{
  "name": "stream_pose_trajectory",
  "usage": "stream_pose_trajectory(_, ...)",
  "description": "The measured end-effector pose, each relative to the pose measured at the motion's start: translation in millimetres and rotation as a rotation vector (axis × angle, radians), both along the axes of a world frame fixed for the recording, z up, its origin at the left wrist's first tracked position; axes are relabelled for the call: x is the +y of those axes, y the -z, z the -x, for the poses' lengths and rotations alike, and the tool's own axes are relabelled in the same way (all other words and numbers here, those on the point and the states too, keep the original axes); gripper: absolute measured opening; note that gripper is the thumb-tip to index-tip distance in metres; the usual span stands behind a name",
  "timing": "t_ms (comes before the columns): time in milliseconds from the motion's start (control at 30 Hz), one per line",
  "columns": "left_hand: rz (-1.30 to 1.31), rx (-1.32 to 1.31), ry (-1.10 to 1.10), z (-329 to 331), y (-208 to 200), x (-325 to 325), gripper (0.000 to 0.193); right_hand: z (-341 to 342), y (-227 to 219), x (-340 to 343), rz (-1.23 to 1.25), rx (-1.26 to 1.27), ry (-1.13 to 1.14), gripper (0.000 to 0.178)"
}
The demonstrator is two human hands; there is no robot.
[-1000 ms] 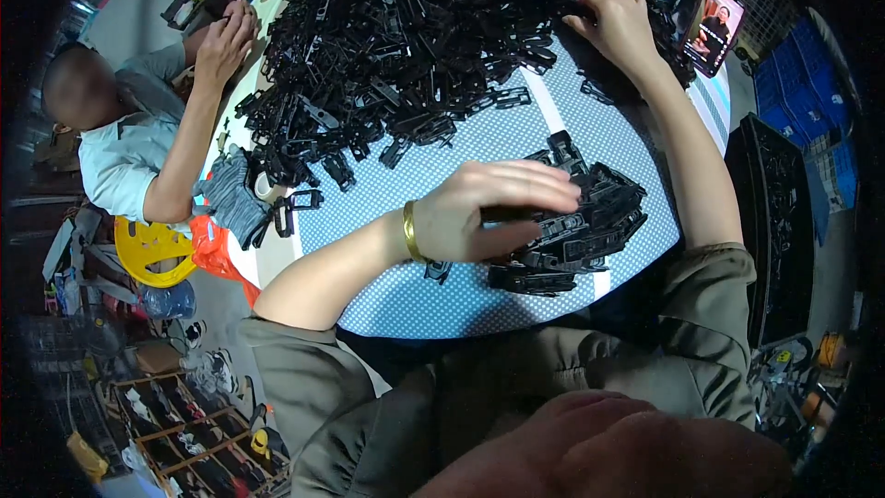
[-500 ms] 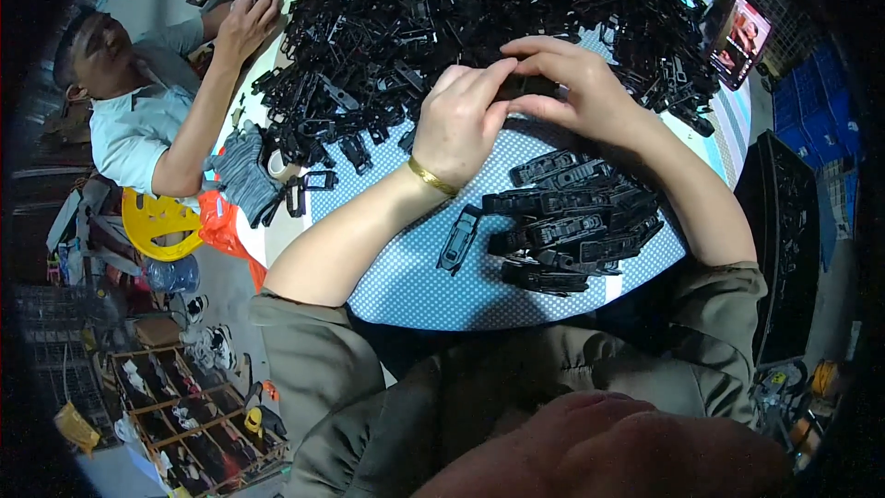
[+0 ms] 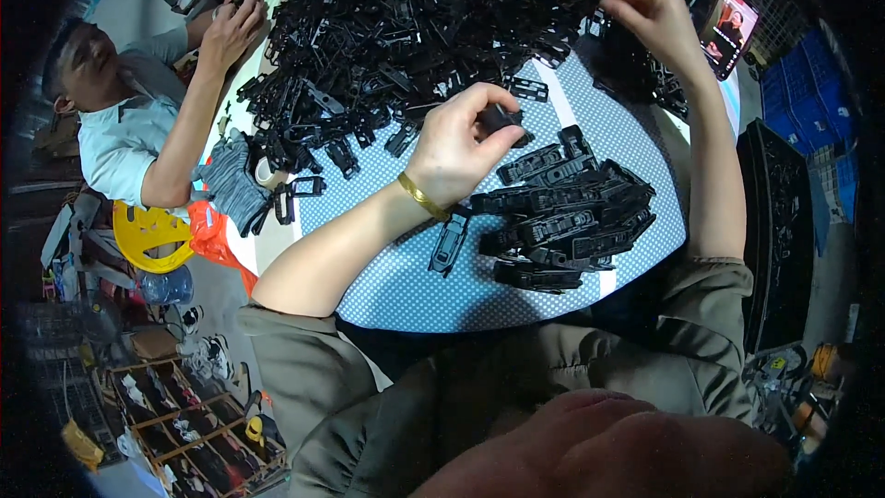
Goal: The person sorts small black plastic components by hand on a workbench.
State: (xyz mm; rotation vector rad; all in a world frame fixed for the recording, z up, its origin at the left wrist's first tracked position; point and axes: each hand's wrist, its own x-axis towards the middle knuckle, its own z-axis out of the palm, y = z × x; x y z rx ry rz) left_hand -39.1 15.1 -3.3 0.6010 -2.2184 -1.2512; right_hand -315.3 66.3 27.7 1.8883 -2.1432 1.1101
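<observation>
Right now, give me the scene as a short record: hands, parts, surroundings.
Left hand: holds a dark piece
Right hand: near the right side of the heap; whether it holds anything is unclear
Heap: loose black parts, far side
Near group: black parts, closely packed
Lone part: left of near group
Phone: right side, screen lit

Left grip holds black part; right grip near heap.

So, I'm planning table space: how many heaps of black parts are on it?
2: a large heap across the far side, and a smaller heap near the person, lower right of the left hand. The first runs off the picture's top; others may be hidden.
</observation>
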Motion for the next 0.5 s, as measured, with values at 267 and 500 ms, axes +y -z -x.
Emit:
stream_pose_trajectory(267,-0.346,-0.208,0.054,-6.5,-4.4,-5.9,0.02,-69.0,19.2,-2.5,-0.198,0.214,-0.448,0.025)
stream_pose_trajectory(500,-0.935,0.229,0.015,-2.5,2.7,-13.9,0.024,-67.0,14.3,-5.0,0.03,-0.027,-0.361,0.017)
